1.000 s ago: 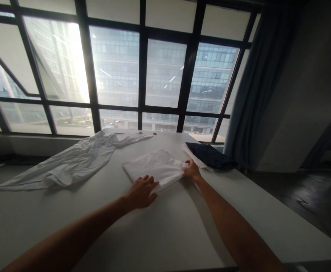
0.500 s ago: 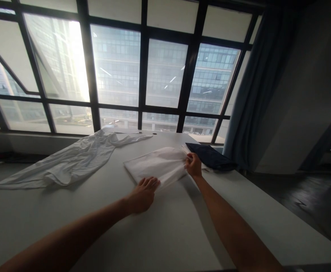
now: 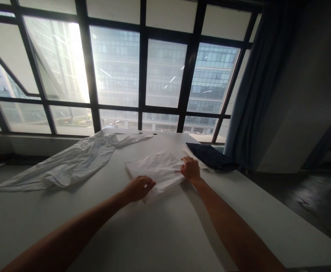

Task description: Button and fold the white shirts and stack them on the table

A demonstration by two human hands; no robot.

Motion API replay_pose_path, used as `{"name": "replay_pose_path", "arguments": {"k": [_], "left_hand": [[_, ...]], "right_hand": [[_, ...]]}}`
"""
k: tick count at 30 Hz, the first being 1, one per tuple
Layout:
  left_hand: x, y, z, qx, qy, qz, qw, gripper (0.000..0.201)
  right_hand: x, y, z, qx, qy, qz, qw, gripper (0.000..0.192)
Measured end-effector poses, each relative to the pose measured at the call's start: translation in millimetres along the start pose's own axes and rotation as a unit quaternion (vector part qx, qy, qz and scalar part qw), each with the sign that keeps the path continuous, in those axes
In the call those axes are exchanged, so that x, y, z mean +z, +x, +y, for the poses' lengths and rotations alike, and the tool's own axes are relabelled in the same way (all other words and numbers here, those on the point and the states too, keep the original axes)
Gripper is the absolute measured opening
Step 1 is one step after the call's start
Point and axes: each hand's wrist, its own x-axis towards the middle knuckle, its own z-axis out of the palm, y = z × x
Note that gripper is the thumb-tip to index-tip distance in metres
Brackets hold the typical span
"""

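Note:
A folded white cloth [image 3: 154,168] lies on the pale table [image 3: 165,230] in front of me. My left hand [image 3: 138,187] grips its near corner, fingers curled over the edge. My right hand [image 3: 190,169] rests on the cloth's right edge with the fingers closed on the fabric, low against the table.
A crumpled white shirt [image 3: 69,162] sprawls over the table's left side. A folded dark garment [image 3: 211,155] on a white one sits at the far right, beside a blue curtain [image 3: 253,87]. Big windows [image 3: 143,71] stand behind the table. The table's right edge drops to a dark floor.
My right hand had lifted the cloth's right edge half a second ago and has now lowered it back flat. My left hand slid slightly toward me and curled onto the near corner.

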Motion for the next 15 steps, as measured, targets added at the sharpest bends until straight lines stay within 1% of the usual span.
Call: {"name": "replay_pose_path", "arguments": {"k": [1,2,3,4,6,7,8,10,12,13,15], "left_hand": [[2.1,2,-7,-0.012,0.007,0.021,1.000,0.051],[4.6,3,-14,-0.022,0.020,0.032,0.999,0.050],[7.2,4,-21,-0.030,0.033,0.029,0.999,0.051],[9.5,4,-27,-0.037,0.045,0.008,0.998,0.056],[12.6,3,-36,-0.055,0.056,-0.049,0.996,0.063],[13.3,2,-39,-0.060,0.057,-0.073,0.994,0.064],[13.5,1,-41,-0.064,0.059,-0.089,0.992,0.065],[12.9,0,-40,-0.066,0.066,-0.109,0.990,0.066],[10.8,-1,-36,-0.064,0.073,-0.124,0.987,0.065],[9.2,-1,-33,-0.064,0.076,-0.132,0.986,0.065],[4.3,-2,-26,-0.061,0.079,-0.143,0.985,0.067]], "right_hand": [[2,0,-6,-0.042,0.014,-0.009,0.999,0.043],[4,1,-11,-0.078,0.025,-0.033,0.996,0.045],[8,1,-15,-0.100,0.030,-0.070,0.992,0.048],[12,1,-17,-0.109,0.032,-0.116,0.987,0.051],[18,1,-16,-0.091,0.028,-0.213,0.972,0.056],[20,2,-13,-0.072,0.025,-0.248,0.966,0.060],[21,2,-9,-0.050,0.023,-0.271,0.961,0.065],[22,2,0,0.003,0.016,-0.289,0.957,0.073],[22,3,8,0.051,0.010,-0.293,0.955,0.076],[22,3,11,0.062,0.009,-0.294,0.954,0.075],[21,3,15,0.058,0.013,-0.293,0.954,0.073]]}}
